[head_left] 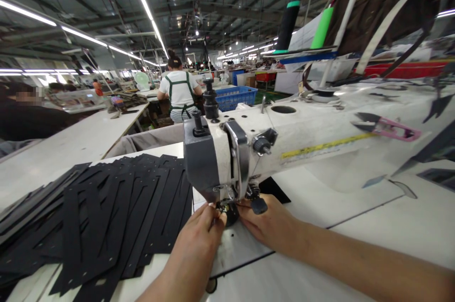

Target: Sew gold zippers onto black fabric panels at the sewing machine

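Observation:
A white industrial sewing machine (302,136) fills the middle and right of the view, its grey head (202,160) facing me. My left hand (201,235) and my right hand (270,226) meet under the needle area, fingers pinched together on a small dark piece (231,212) at the presser foot. What exactly the fingers grip is mostly hidden by the machine head. A wide pile of black cut pieces (99,221) lies on the table just left of my left hand.
Pink thread snips (387,129) rest on the machine's arm. Thread cones (287,24) stand behind it. A long white table (78,136) runs back left, with a person in a white shirt (179,91) beside a blue crate (236,97).

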Demonstrator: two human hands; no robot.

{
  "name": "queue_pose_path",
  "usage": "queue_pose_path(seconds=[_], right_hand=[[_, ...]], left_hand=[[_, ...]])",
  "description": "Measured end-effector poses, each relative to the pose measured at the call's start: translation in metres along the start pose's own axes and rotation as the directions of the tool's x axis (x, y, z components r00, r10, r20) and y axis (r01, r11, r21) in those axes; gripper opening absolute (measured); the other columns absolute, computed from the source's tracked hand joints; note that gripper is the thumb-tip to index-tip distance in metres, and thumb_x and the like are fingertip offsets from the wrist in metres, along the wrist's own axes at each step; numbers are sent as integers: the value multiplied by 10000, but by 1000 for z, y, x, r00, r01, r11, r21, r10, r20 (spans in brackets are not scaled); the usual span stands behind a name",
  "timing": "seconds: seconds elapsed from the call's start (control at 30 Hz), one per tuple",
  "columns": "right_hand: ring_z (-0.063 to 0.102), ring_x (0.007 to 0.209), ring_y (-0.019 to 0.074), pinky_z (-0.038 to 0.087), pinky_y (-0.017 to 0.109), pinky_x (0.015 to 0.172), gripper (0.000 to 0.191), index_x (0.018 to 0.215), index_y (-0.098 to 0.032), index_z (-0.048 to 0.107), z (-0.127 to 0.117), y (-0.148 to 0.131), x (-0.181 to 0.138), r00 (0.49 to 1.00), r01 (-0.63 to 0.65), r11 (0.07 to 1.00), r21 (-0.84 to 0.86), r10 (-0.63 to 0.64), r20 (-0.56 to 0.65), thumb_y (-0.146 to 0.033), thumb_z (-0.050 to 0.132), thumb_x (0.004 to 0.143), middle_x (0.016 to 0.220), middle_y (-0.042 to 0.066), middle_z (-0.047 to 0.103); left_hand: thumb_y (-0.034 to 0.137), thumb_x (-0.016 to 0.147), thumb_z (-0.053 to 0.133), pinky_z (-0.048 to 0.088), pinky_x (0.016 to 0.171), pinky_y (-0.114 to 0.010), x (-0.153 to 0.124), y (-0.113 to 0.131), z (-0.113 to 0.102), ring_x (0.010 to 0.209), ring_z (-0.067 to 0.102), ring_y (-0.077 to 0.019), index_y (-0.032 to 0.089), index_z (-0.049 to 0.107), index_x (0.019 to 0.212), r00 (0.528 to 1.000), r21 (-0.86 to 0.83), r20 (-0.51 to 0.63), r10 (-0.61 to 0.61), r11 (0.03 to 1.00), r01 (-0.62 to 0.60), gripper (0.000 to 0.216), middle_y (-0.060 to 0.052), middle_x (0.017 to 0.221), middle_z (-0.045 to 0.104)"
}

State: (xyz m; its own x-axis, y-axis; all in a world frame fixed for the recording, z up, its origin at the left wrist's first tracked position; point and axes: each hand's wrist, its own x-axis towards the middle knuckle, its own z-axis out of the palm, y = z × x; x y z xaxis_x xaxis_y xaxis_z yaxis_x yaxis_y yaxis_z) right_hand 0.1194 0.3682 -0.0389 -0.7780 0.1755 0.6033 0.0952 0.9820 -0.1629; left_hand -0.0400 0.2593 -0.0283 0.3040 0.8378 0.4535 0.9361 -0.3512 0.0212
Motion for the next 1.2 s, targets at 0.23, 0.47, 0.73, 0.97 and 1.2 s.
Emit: queue_pose_path(seconds=[0.23,0.47,0.73,0.97,1.2], right_hand=[[600,694,204,465,292,626,223,715,-153,585,1,1,-1,1000,-16,1000,-12,15,-5,-106,399,828,720,64,629],[595,662,199,465,291,603,224,761,-136,601,3,2,-1,1000,2,999,-34,-3,-27,-112,393,840,702,69,618],[594,656,199,453,290,589,215,774,-131,600,6,5,-1,1000,-17,999,-43,17,12,-98,395,828,769,88,641],[588,653,191,448,280,593,192,748,-137,596,10,4,-1,997,-64,996,-55,66,40,-84,420,805,749,79,634],[566,766,215,457,309,674,69,772,-144,576,-13,15,-4,989,-94,987,-133,107,98,-140,509,786,765,72,598]], left_hand=[[81,807,498,514,803,-324,0,-2,0,888,575,-193,153,589,946,1000,-29,10,-21,999,21,181,-83,915,592],[95,832,470,525,730,-298,2,-1,-3,784,569,-161,158,583,814,999,-100,-18,-33,994,31,130,-56,848,585],[74,811,489,531,715,-298,2,-3,-4,779,592,-162,156,589,807,997,-118,-55,-53,992,46,130,-53,845,598],[47,796,510,531,745,-301,2,-6,5,803,605,-172,155,580,869,991,-134,-93,-93,988,80,148,-64,893,616],[78,813,493,519,765,-310,2,-6,-2,805,597,-167,162,576,800,992,-77,-97,-77,995,69,119,-53,849,608]])
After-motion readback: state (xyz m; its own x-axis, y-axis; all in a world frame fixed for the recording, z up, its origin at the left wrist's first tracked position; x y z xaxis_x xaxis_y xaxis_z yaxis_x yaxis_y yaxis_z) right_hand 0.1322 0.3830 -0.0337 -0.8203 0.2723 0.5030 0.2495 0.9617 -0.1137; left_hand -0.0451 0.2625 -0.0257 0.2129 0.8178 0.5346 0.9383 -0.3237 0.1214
